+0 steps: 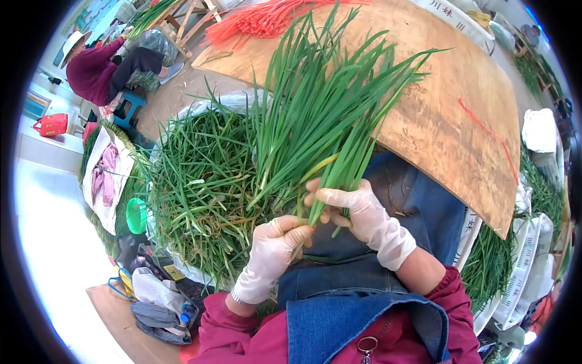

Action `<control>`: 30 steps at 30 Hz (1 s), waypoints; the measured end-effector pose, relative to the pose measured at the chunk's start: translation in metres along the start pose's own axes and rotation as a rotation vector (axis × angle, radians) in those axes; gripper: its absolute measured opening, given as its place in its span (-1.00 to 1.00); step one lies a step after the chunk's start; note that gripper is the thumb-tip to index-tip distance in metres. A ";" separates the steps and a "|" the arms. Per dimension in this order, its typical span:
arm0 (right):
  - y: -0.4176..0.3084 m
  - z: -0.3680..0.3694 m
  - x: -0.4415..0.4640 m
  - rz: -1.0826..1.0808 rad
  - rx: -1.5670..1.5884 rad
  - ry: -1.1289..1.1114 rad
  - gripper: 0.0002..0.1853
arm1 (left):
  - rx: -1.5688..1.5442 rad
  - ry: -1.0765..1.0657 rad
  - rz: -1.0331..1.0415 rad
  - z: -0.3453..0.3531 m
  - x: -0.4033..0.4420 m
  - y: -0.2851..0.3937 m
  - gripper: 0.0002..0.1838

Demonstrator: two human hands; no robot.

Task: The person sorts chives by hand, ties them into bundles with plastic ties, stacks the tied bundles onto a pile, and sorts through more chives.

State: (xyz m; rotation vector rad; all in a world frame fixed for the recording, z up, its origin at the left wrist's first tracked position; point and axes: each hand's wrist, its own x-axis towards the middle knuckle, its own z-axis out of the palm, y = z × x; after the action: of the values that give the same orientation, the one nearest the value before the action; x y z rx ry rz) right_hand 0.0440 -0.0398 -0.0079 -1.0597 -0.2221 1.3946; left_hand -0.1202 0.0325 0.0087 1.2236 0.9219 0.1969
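My left hand (271, 253), in a thin white glove, is closed in a pinch on the lower ends of a few green garlic chives (353, 159). My right hand (368, 217), gloved too, curls its fingers around the same chives slightly higher up. One yellowed leaf (321, 167) shows just above my right fingers. Beyond my hands, a larger bunch of chives (303, 115) lies with its leaf tips on the wooden board. At the left, a big tangled heap of chives (203, 188) sits in a plastic-lined container.
The wooden board (461, 139) spans the upper right, with one red tie strip (488, 133) on it. A bundle of red strips (260, 24) lies at its far edge. White crates (524, 273) with greens stand right. Another person (97, 70) sits at upper left.
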 end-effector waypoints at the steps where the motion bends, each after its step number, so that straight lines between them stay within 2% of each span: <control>1: 0.000 0.003 -0.001 0.024 0.019 0.040 -0.74 | -0.016 0.050 0.059 0.001 -0.002 -0.005 -0.85; 4: 0.002 0.004 -0.001 -0.003 0.081 0.135 -0.77 | 0.161 0.278 0.288 -0.013 -0.014 0.001 -0.86; 6: 0.000 -0.007 0.000 -0.031 0.099 0.138 -0.75 | 0.131 0.451 0.394 -0.042 -0.021 0.007 -0.83; 8: -0.003 -0.009 -0.002 -0.036 0.137 0.146 -0.73 | 0.137 0.727 0.400 -0.091 -0.022 0.005 -0.80; 10: -0.004 -0.009 -0.005 -0.017 0.153 0.140 -0.72 | 0.835 0.972 0.255 -0.157 -0.012 -0.013 -0.73; 13: -0.002 -0.009 -0.004 0.004 0.164 0.156 -0.71 | 1.663 1.133 0.514 -0.155 -0.008 -0.020 -0.64; 14: 0.000 -0.010 -0.004 -0.012 0.150 0.141 -0.72 | 1.319 0.995 0.537 -0.134 -0.007 -0.017 -0.57; 15: 0.001 -0.012 -0.004 -0.025 0.127 0.125 -0.72 | 1.093 0.832 0.557 -0.105 -0.006 -0.005 -0.61; 16: 0.000 -0.012 -0.003 -0.039 0.097 0.101 -0.72 | 0.958 0.614 0.709 -0.080 -0.003 0.003 -0.65; 17: -0.001 -0.012 -0.003 -0.034 0.094 0.106 -0.73 | 0.707 0.436 0.607 -0.055 0.001 0.012 -0.67; 19: -0.001 -0.011 -0.007 -0.028 0.097 0.125 -0.73 | 0.472 0.209 0.394 -0.023 0.020 0.022 -0.62; 20: -0.001 -0.011 -0.009 -0.020 0.099 0.125 -0.74 | 0.577 0.162 0.581 -0.012 0.036 0.019 -0.57; 22: -0.002 -0.012 -0.013 -0.001 0.106 0.127 -0.76 | 0.639 0.045 0.633 0.006 0.064 0.022 -0.50; 24: -0.004 -0.012 -0.017 0.003 0.119 0.107 -0.77 | 0.616 -0.059 0.622 0.021 0.094 0.018 -0.58; 26: -0.007 -0.013 -0.021 0.009 0.131 0.085 -0.77 | 0.514 -0.059 0.687 0.022 0.107 0.020 -0.75; 28: -0.009 -0.020 -0.026 -0.029 0.127 0.051 -0.77 | 0.619 0.144 0.814 0.008 0.091 0.051 -0.86; 30: -0.016 -0.023 -0.034 -0.053 0.120 0.035 -0.76 | 0.401 0.413 0.879 -0.028 0.066 0.072 -0.88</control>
State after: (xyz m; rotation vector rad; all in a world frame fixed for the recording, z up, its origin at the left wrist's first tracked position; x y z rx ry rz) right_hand 0.0630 -0.0772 0.0062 -0.9714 -0.1388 1.3243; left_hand -0.0733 0.1180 0.0372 1.9590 0.7269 1.0322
